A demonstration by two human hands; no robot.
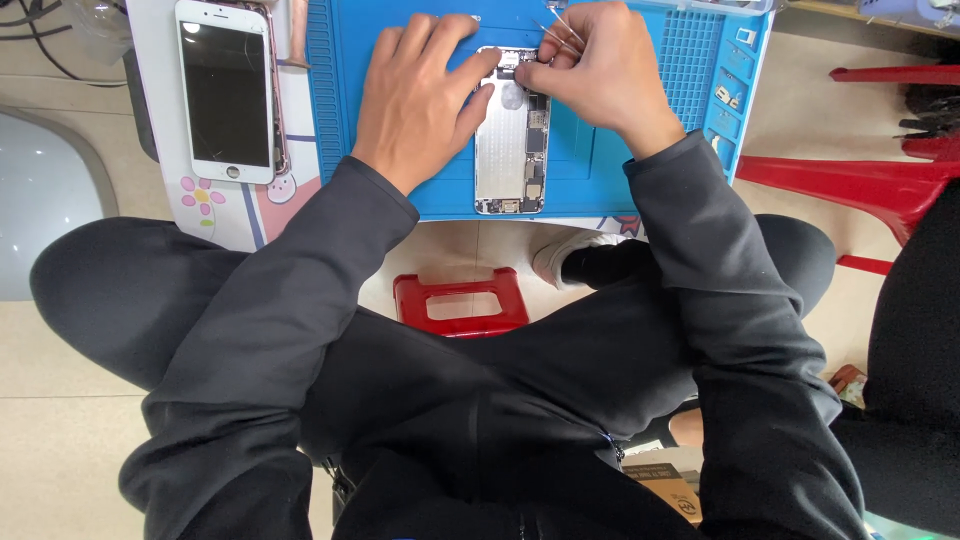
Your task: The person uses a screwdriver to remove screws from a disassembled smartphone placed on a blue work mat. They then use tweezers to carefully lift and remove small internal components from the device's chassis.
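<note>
the opened smartphone body lies face-up, its circuit boards and battery bay exposed, on a blue silicone repair mat that covers the middle of the counter. the left hand rests flat on the mat with its fingers spread, fingertips pressing the phone's left edge near the top to steady it; it pins the phone rather than gripping it. the right hand is clenched in a pinch around thin metal tweezers, whose tips seem to reach down into the top end of the phone body, though the exact contact point is hidden under the fingers. the detached screen assembly, white-framed with a dark glass, lies well apart to the left on a patterned pad with cartoon flowers. small compartments along the mat's right edge hold tiny parts, too small to identify. a red plastic stool stands on the floor below, and red chair legs show at the right.

as i judge it, the main risk is the tweezers slipping: metal tips skidding over the bare board could scratch a component or tear a thin flex cable. a tiny screw or bracket could also spring from the tips and drop off the mat onto the floor. if the left hand's pressure eases, the phone body may slide and spoil the aim
</note>
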